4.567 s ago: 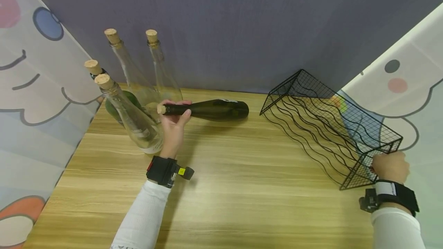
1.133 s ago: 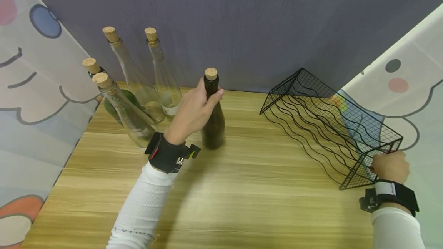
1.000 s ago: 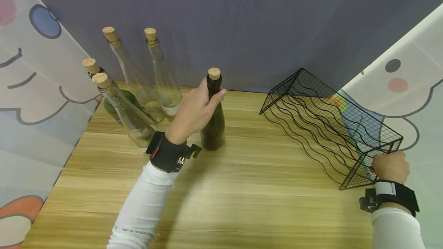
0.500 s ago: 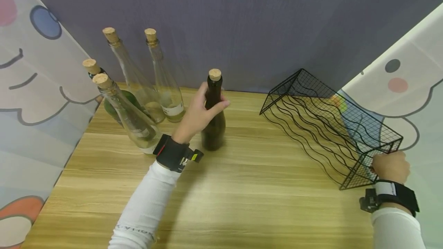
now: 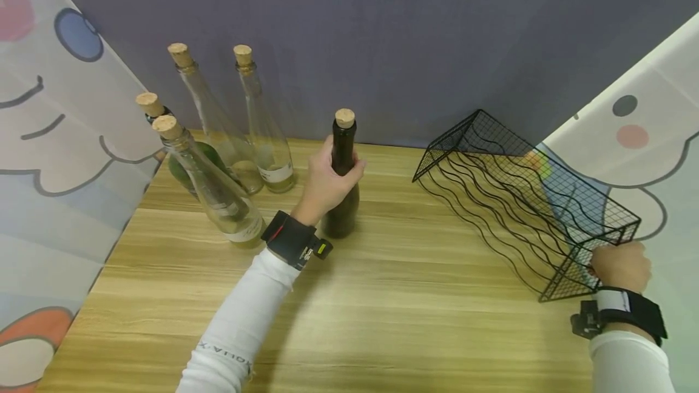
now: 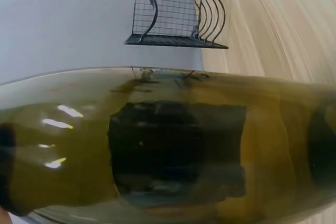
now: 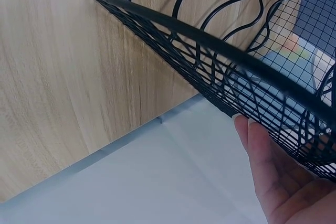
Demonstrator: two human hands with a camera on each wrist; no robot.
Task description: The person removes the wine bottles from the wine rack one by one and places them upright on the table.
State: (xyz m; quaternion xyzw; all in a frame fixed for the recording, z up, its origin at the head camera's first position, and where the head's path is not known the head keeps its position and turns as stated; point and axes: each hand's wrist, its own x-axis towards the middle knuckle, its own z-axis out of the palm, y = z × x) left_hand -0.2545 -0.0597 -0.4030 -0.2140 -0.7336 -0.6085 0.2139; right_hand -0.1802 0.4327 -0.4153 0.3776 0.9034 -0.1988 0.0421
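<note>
My left hand (image 5: 329,181) grips a dark green glass bottle (image 5: 340,218) around its neck. The bottle stands upright on the wooden table, a cork (image 5: 344,117) in its mouth. Its glossy body (image 6: 273,145) fills most of the left wrist view. Over on the right, a black wire wine rack (image 5: 494,199) with wavy bars and mesh ends rests on the table. My right hand (image 5: 622,265) holds the rack's near mesh end; in the right wrist view its fingertips (image 7: 252,132) lie against the mesh, and the thumb is hidden.
Left of the dark bottle stand several corked bottles: clear ones such as the front bottle (image 5: 232,211) and the back bottle (image 5: 273,156), plus a green bottle (image 5: 182,168) partly hidden. A grey panel (image 5: 382,47) rises behind the table, with cartoon-printed sheets at both sides.
The dark bottle was lying sideways in my left hand and now stands upright. Within the last second that hand slid slightly lower on the neck. My right hand stays at the rack.
</note>
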